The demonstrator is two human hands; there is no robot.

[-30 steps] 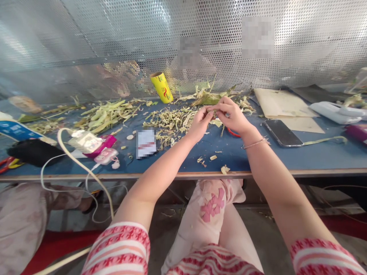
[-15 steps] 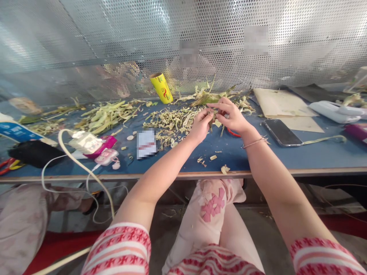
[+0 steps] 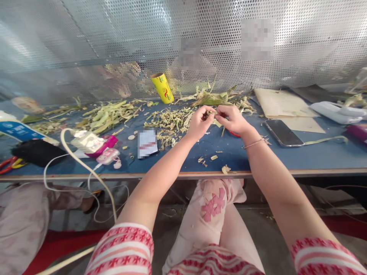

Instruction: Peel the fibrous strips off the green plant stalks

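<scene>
Above the table, my left hand [image 3: 200, 123] and my right hand [image 3: 233, 120] meet with fingers pinched. Between their fingertips is a small greenish piece of dried plant [image 3: 212, 113], mostly hidden by the fingers. A heap of short, curled plant scraps [image 3: 169, 120] lies just left of my left hand. Behind both hands are long withered leaves [image 3: 213, 98]. Something red and curved [image 3: 235, 134] shows partly from under my right hand; its kind is hidden.
A yellow cardboard tube [image 3: 163, 88] stands tilted near the perforated metal wall [image 3: 218, 34]. More pale leaf strips [image 3: 110, 114] lie left. A phone [image 3: 283, 133] and brown paper [image 3: 283, 102] are right. A cable [image 3: 86, 168] hangs over the table's left edge, beside chargers [image 3: 88, 142].
My right hand's fingers have curled in and lowered against my left hand's; before, they were stretched out over it. The view has shifted slightly.
</scene>
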